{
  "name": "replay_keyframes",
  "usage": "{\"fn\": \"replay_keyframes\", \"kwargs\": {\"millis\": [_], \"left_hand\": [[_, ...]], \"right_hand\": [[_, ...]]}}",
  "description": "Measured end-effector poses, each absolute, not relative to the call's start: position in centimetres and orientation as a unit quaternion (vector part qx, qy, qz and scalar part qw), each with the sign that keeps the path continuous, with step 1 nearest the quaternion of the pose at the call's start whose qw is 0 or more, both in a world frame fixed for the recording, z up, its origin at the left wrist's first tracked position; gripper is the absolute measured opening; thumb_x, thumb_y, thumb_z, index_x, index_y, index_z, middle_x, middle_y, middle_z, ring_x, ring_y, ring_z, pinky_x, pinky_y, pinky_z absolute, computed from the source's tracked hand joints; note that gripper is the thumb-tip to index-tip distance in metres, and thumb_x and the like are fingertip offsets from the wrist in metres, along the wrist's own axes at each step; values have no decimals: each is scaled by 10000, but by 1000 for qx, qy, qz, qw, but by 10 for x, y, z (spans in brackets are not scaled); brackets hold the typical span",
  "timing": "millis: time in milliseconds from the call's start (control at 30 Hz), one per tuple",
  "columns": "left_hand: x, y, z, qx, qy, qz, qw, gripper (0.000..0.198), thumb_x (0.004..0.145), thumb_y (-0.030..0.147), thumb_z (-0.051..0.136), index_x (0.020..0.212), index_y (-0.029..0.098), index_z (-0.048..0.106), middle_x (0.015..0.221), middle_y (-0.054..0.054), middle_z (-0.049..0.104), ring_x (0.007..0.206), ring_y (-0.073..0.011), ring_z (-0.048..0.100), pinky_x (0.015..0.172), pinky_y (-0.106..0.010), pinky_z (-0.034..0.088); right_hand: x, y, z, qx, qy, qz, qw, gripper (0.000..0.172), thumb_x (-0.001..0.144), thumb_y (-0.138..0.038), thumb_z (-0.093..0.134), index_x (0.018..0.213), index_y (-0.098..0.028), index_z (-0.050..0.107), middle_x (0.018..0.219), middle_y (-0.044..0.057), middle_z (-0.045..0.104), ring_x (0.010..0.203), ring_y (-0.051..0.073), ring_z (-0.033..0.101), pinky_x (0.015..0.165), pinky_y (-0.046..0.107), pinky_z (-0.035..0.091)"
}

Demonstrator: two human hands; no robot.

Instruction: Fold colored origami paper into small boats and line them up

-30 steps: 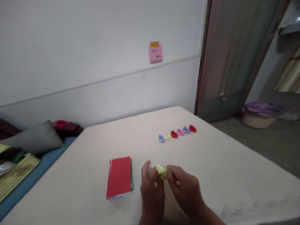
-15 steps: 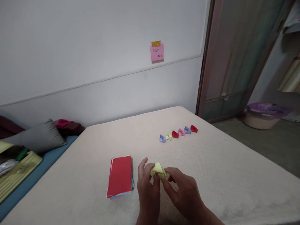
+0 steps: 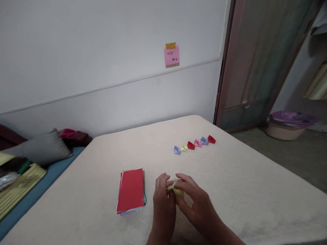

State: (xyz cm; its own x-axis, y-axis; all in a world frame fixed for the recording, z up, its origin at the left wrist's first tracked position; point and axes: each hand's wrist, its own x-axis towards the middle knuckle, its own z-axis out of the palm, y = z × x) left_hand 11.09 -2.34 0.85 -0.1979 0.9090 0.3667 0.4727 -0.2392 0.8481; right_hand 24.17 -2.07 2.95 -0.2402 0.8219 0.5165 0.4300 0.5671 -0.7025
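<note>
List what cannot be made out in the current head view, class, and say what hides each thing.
All in the head view:
- Yellow paper: its full shape, largely covered by the left hand and right hand.
- Lower sheets: their number, hidden beneath the red sheet.
- Note: its lower writing, too small to read surely.
- Striped cloth: its full width, cut off by the right edge.

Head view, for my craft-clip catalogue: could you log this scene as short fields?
Held: yellow paper, folded, partly hidden
Held by: left hand and right hand
Row: six folded paper pieces; left to right violet, yellow, red, pink, violet, red
Paper stack: red on top, left of both hands
Wall: pink note, taped
</note>
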Motion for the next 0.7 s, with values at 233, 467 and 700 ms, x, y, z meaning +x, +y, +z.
{"fn": "replay_keyframes", "kwargs": {"millis": [233, 467, 700], "left_hand": [[117, -26, 17, 545, 641, 480, 248, 306, 792, 157, 498, 1094, 156, 549, 980, -105, 648, 829, -209, 643, 683, -310, 511], [118, -28, 20, 550, 621, 483, 279, 273, 811, 168, 477, 1076, 166, 544, 953, -93, 668, 837, -203, 640, 724, -311, 484], [121, -32, 24, 570, 578, 481, 330, 211, 878, 240, 440, 1074, 190, 500, 984, -79, 678, 917, -191, 633, 780, -299, 466]], "right_hand": [[232, -25, 11, -429, -766, 30, 477, 191, 798, -136, 503, 903, -194, 652, 1171, 135, 624, 1023, 245, 622, 826, 394, 536], [233, -21, 8, -473, -762, 31, 442, 186, 831, -166, 476, 857, -202, 657, 1163, 120, 640, 977, 244, 643, 788, 395, 547], [234, -16, 5, -497, -751, 51, 433, 222, 851, -168, 444, 885, -209, 660, 1168, 99, 641, 999, 241, 631, 798, 392, 535]]}}
